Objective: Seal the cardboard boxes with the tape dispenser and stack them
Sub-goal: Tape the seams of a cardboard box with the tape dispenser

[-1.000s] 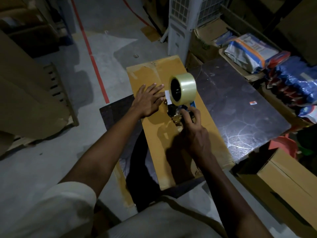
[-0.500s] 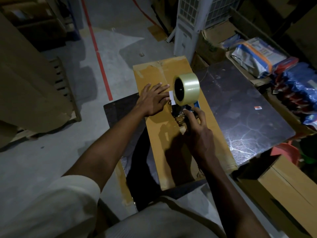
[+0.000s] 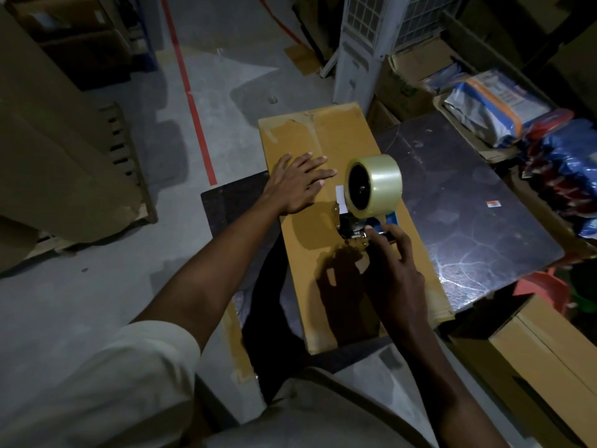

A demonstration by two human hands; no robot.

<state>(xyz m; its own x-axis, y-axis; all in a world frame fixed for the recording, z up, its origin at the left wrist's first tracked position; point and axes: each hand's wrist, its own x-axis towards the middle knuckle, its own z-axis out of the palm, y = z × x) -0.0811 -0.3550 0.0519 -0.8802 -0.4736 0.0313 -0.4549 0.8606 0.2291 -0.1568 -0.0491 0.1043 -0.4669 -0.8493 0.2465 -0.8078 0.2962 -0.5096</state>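
Observation:
A long brown cardboard box [image 3: 303, 231] lies lengthwise on a dark table [image 3: 465, 202], its flaps closed and tape along the far part of its middle seam. My left hand [image 3: 298, 184] lies flat on the box top, fingers spread, left of the seam. My right hand [image 3: 392, 257] grips the handle of a tape dispenser [image 3: 358, 221] that rests on the seam near the box's middle. A big roll of clear tape [image 3: 376, 185] sits upright on the dispenser.
Another cardboard box [image 3: 546, 350] stands low at the right. Bagged goods [image 3: 497, 105] and blue packets [image 3: 568, 163] fill boxes beyond the table. Flat cardboard sheets [image 3: 55, 150] lean at the left. A white cooler unit [image 3: 358, 50] stands behind the box. Grey floor with a red line [image 3: 193, 108] lies to the left.
The dispenser and my right hand have drawn a little toward me along the seam. My left hand stays flat on the box. The view shifted slightly.

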